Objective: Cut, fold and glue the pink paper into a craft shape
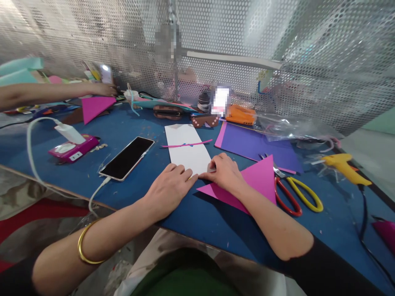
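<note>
"Where's the white paper sheet (189,158)?"
"Twelve o'clock from both hands. Right hand (226,172) pinches its near corner; left hand (173,185) lies at the near edge, can't tell if gripping."
"Handling?"
"Probably light, bendy, creases easily; hold by edges."

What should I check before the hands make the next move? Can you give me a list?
1. Both hands at the white paper: ok. The left hand and right hand are at its near edge.
2. Near edge lying flat: cannot tell; fingers cover much of it.
3. Pink strip away from the fingers: ok. It lies across the paper, farther back.
4. Magenta paper triangle clear of the arms: not ok. The right forearm crosses over it.
5. Scissors out of the hands: ok. They lie on the table to the right.
6. Yellow glue gun cool: cannot tell from a picture.
</note>
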Tool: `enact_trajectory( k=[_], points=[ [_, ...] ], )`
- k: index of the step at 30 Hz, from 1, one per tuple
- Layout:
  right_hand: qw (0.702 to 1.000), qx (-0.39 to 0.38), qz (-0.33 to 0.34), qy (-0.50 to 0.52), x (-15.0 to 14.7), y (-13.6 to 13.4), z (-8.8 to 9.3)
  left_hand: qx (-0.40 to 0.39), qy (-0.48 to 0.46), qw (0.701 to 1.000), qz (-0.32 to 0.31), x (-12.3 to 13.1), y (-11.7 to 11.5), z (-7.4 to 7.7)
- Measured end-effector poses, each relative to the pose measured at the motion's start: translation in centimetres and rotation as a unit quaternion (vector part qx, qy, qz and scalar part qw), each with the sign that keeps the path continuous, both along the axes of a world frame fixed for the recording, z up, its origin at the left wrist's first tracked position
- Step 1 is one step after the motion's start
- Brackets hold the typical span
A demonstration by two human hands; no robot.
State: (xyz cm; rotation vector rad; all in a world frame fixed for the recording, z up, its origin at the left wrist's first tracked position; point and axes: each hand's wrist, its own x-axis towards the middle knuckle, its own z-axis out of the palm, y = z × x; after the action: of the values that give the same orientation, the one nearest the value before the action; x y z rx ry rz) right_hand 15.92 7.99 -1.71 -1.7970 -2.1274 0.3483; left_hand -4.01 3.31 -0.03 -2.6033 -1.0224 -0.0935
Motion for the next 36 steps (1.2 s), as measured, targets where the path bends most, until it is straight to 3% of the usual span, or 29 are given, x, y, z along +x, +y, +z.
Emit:
enact_trajectory(
  k=[7,11,22,36],
  points=[
    [0.998,-0.039,-0.010,0.042,0.5,0.4,0.4,0.035,0.060,0.995,-0.065,0.3,0.3,0.1],
    [0.996,-0.054,-0.013,0.069,0.8,0.6,0.4,0.038,0.071,0.994,-0.068,0.5,0.3,0.0],
    [0.995,-0.052,-0.007,0.090,1.0,0.4,0.4,0.039,0.018,0.999,0.012,-1.3,-1.3,-0.6],
    [0.995,-0.041,0.005,0.088,1.2,0.6,-0.1,0.024,0.025,0.996,0.078,-3.3,-4.0,0.1]
  ],
)
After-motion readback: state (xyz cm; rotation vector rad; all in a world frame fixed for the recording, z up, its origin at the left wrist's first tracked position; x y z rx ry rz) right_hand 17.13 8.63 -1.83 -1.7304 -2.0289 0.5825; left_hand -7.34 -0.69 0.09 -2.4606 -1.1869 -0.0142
